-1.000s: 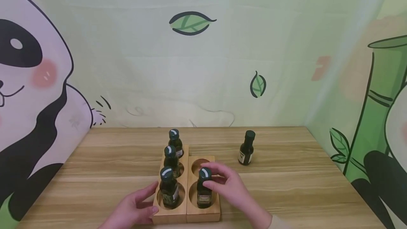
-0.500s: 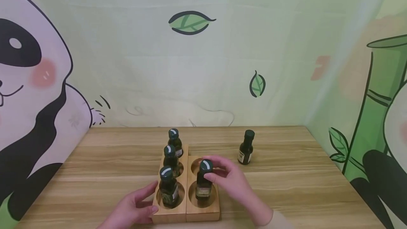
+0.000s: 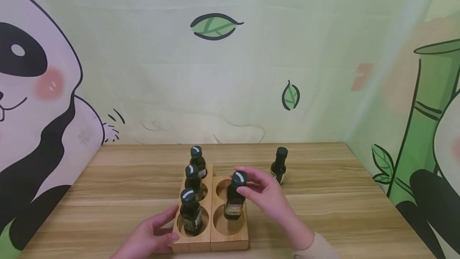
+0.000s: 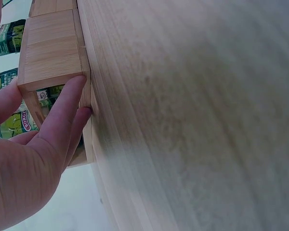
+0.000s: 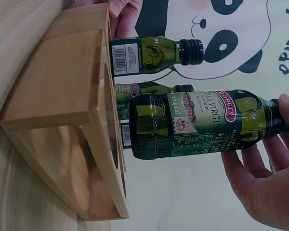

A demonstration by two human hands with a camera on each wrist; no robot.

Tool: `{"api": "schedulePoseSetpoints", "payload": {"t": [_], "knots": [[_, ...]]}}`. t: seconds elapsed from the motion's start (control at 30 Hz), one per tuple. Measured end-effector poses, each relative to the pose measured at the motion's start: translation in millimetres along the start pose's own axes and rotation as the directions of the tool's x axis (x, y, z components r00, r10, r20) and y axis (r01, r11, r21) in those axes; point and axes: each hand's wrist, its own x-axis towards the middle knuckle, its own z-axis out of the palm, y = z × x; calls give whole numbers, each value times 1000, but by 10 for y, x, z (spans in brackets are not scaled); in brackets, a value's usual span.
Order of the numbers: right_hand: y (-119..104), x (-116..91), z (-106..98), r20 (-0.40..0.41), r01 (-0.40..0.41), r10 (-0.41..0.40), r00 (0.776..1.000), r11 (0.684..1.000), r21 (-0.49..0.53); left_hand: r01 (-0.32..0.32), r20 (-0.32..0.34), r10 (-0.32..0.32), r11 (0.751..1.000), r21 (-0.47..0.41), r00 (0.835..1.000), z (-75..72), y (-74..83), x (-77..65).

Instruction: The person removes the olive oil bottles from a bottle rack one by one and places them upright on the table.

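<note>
My right hand (image 3: 267, 193) pinches a small dark-green olive oil bottle (image 5: 192, 122) by its cap and neck. The bottle is slightly tilted, raised over the right-hand half of a wooden bottle holder (image 3: 230, 244), above its front round hole. Three like bottles stand in the holder's left row: front (image 3: 191, 215), middle (image 3: 193, 181) and back (image 3: 198, 163). My left hand (image 3: 149, 233) touches the holder's left side near the front corner, thumb and fingers fairly straight. In the left wrist view, its fingertips (image 4: 79, 84) lie against the wooden edge.
Another dark bottle (image 3: 278, 167) stands on the wood-grain table (image 3: 334, 203) behind my right hand, partly covered by it. A backdrop cloth (image 3: 151, 71) with pandas and leaves hangs at the table's back and sides.
My right hand has lifted the olive oil bottle from the front right hole, moving it up, back and slightly right. My left hand stays at the holder's side.
</note>
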Motion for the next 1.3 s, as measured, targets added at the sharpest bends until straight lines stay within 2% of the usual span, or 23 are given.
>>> {"api": "schedulePoseSetpoints", "payload": {"t": [0.2, 0.8, 1.3], "knots": [[-5, -2, -68, -7, 36, -36, 999, 999, 4, -4, 9, 4, 1000, -7, 1000, 1, 16, -7], [48, -78, -364, -48, 24, -27, 998, 998, -65, 20, -12, -20, 1000, -6, 1000, 13, 32, -8], [134, -198, -696, -141, -77, 54, 989, 984, -162, -2, -16, 2, 1000, -19, 1000, 29, 41, -41]]}}
